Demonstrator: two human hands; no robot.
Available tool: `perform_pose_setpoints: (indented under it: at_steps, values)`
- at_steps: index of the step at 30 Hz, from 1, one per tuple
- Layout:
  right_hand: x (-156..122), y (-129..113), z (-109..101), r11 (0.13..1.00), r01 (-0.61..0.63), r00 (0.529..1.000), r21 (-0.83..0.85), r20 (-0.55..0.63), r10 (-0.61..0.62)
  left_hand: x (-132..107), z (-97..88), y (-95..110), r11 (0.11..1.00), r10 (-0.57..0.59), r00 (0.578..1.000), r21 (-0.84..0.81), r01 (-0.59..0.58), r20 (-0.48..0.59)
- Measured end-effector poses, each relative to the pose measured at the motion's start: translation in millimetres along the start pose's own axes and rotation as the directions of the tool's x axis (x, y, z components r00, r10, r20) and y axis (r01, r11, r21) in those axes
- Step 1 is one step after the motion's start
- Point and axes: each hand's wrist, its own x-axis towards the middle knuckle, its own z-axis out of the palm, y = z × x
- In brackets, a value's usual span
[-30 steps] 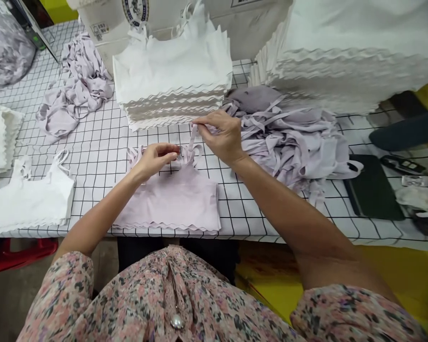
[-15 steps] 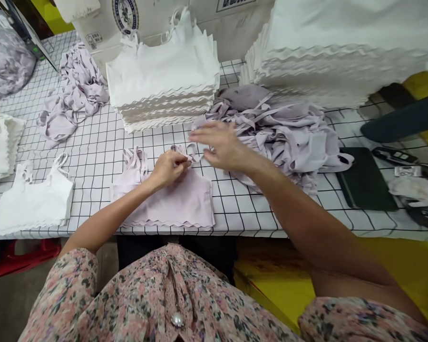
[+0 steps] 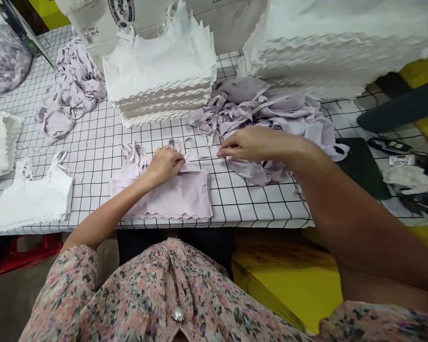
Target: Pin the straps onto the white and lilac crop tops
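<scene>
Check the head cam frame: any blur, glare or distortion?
Head view: soft even light, no strong glare; the grid table bows toward the frame edges, wide-lens distortion; the right arm looks oversized near the lens; the left hand and right hand show little motion blur.

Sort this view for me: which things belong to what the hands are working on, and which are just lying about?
In use: left hand on the lilac camisole top; right hand by its strap; lilac garment heap.

Lying about: stacked white tops; single white top; cardboard carton; dark flat case.
</scene>
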Motion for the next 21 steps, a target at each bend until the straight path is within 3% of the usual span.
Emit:
perform_pose_setpoints:
  at_steps: [2, 5, 9, 14, 17, 19, 21]
  values:
    - [-1.9, -8.4, 1.7, 0.995, 0.010, 0.997, -0.103, 0.071, -0.002, -0.2, 0.5, 1.2, 0.999, 0.028, 1.000, 0.016, -0.027, -0.013]
    - [5.6, -38.2, 21.8, 0.997, 0.083, 0.991, 0.002, 0.104, -0.083, 0.0, 1.0, 4.4, 0.997, 0.052, 0.998, 0.061, -0.050, -0.026]
    - [13.5, -62.4, 44.2, 0.989, -0.051, 0.990, 0.138, 0.138, 0.031, -0.2, 2.2, 6.2, 0.994, 0.040, 0.997, 0.106, -0.032, -0.066]
    - [-16.0, -42.8, 17.6, 0.956, -0.173, 0.965, 0.238, 0.237, 0.116, -0.6, 7.7, -2.2, 0.996, 0.014, 0.990, 0.089, -0.001, -0.141]
    - [-44.3, -32.3, -5.4, 0.969, -0.108, 0.958, 0.223, 0.282, 0.041, 3.2, 12.5, -8.5, 0.998, -0.065, 0.984, -0.019, 0.063, -0.165]
    - [-58.2, -32.8, -13.4, 0.975, -0.023, 0.974, 0.220, 0.224, -0.028, 7.0, 13.8, -11.4, 0.982, -0.136, 0.979, -0.147, 0.114, -0.151]
    - [-64.5, -38.8, -13.2, 0.966, -0.025, 0.982, 0.258, 0.189, -0.025, 9.3, 12.0, -12.8, 0.955, -0.197, 0.971, -0.251, 0.159, -0.133]
